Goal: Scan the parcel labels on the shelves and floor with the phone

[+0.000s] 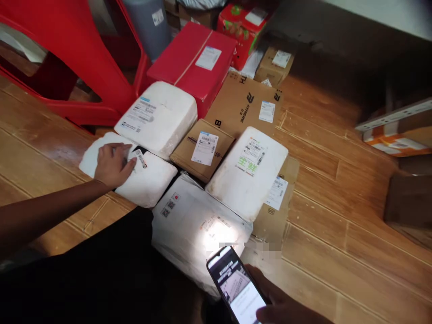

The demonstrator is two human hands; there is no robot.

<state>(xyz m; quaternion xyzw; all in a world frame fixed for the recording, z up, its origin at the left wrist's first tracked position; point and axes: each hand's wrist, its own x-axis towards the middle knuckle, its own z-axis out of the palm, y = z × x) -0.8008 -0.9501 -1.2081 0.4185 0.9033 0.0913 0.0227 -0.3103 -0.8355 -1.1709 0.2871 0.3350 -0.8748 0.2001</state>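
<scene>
My left hand (114, 165) rests on a white foam box (151, 175) at the left, thumb apart from the fingers, beside a label and a dark strip. In my right hand (270, 292) is a smartphone (238, 288), held upright with its lit screen facing me. The screen shows a camera picture of a label. A bright spot of light falls on the label of a white plastic-wrapped parcel (189, 211) just beyond the phone. Right of centre lies another white foam box (249, 173) with green handwriting. Between the white packages sits a small cardboard box (202, 150).
Another white foam box (158, 117) stands near a large red box (194, 58). Further back are a flat cardboard box (246, 101) and a patterned red box (241, 31). A red plastic stool (84, 54) is at the left. Wooden floor (337, 216) stretches right, towards shelving.
</scene>
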